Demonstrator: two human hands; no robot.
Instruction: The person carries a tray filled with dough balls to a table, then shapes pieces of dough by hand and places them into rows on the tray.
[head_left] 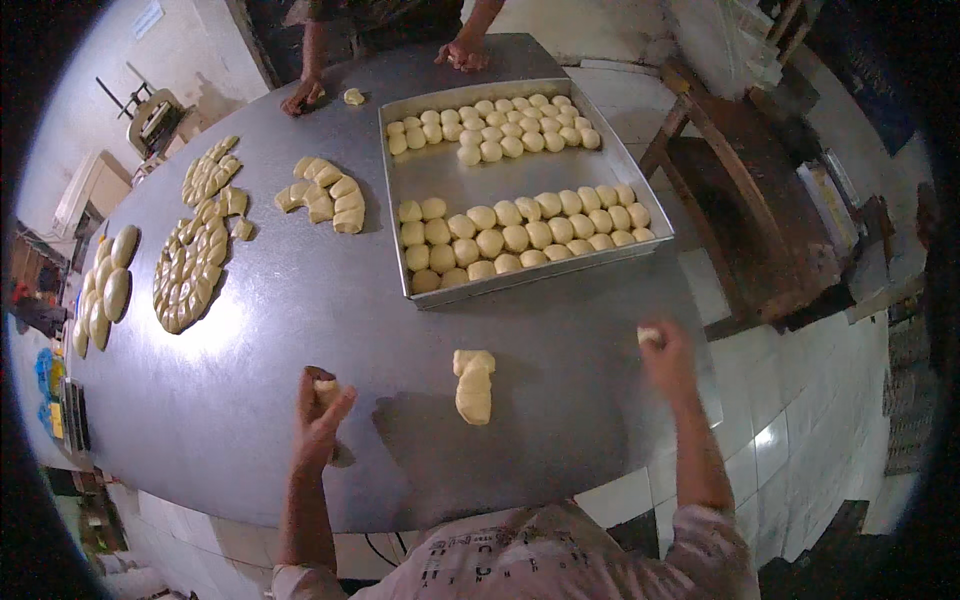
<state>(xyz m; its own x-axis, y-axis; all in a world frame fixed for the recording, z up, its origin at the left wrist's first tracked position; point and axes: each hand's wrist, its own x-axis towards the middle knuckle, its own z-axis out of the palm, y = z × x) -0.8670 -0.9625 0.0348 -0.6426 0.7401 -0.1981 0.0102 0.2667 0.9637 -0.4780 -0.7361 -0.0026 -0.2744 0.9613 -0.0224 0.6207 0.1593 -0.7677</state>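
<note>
My left hand (322, 415) is raised over the near left of the metal table (270, 475), its fingers curled round a small piece of dough (325, 388). Off to the right, near the table's edge, my right hand (672, 362) is closed on another dough piece (650, 335) that pokes out past the fingers. Between the two hands lies a short strip of dough pieces (474, 387), touched by neither. Beyond it stands a large square metal tray (470, 297) holding rows of round dough balls (540, 235) along its near and far sides, with bare metal between them.
Cut dough pieces (190, 270) lie in a cluster at the left, beside smooth oval dough lumps (107, 285). A curved row of dough pieces (335, 195) rests left of the tray. Across the table a co-worker's hands (462, 52) work near a small dough piece (354, 96). A wooden stand (760, 200) is at right.
</note>
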